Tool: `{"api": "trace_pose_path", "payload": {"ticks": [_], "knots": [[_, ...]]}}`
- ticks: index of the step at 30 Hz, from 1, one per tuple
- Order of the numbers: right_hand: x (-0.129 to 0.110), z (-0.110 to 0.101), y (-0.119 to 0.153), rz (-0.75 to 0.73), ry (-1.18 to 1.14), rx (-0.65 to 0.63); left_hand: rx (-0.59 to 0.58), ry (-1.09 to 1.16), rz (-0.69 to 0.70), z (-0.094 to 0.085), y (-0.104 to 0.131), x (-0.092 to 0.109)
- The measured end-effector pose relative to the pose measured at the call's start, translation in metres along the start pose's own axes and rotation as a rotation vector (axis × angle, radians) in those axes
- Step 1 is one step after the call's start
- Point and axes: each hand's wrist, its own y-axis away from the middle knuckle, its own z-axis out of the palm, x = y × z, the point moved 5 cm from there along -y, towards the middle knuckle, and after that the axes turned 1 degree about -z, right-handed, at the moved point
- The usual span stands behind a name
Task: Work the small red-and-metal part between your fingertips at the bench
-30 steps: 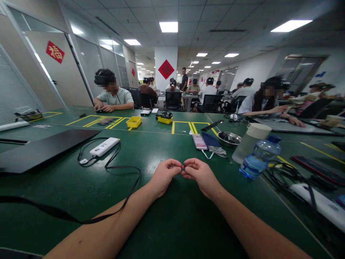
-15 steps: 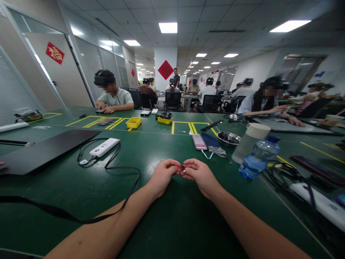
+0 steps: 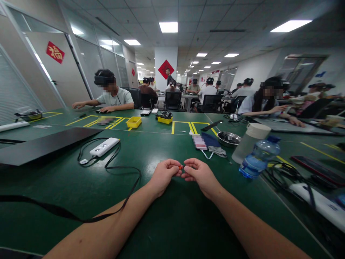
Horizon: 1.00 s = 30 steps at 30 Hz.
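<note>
A tiny orange-red piece [image 3: 180,167] shows between my fingertips, too small for its kind to be told. My left hand [image 3: 164,177] pinches it with thumb and forefinger. Almost touching from the other side is my right hand [image 3: 199,175], its thumb and fingers also drawn into a pinch. Whether my right fingertips grip part of the piece is hidden. Both hands are just above the green table [image 3: 151,223], and a black strap [image 3: 107,217] lies across my left forearm.
Left of my hands are a white power bank [image 3: 105,147] with a cable and a black board [image 3: 48,145]. To the right stand a water bottle [image 3: 258,158], a frosted cup [image 3: 249,144] and a metal bowl [image 3: 229,138]. Co-workers sit across the table.
My fingertips shift slightly and the dark red glint between them is mostly gone. The black board's near end has moved, and a hand at its edge has left view. One co-worker reaches sideways.
</note>
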Motion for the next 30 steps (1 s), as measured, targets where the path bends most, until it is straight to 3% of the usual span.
{"api": "trace_pose_path", "payload": {"ticks": [9, 22, 30], "knots": [[-0.003, 0.0, -0.003, -0.168, 0.066, -0.037, -0.053, 0.044, 0.073, 0.004, 0.002, 0.006], [-0.014, 0.005, 0.003, -0.4, 0.245, 0.0, 0.012, -0.059, 0.109, 0.0, 0.0, 0.009], [-0.008, 0.004, 0.0, -0.341, 0.252, -0.027, 0.051, -0.155, 0.138, -0.001, 0.001, 0.013]]}}
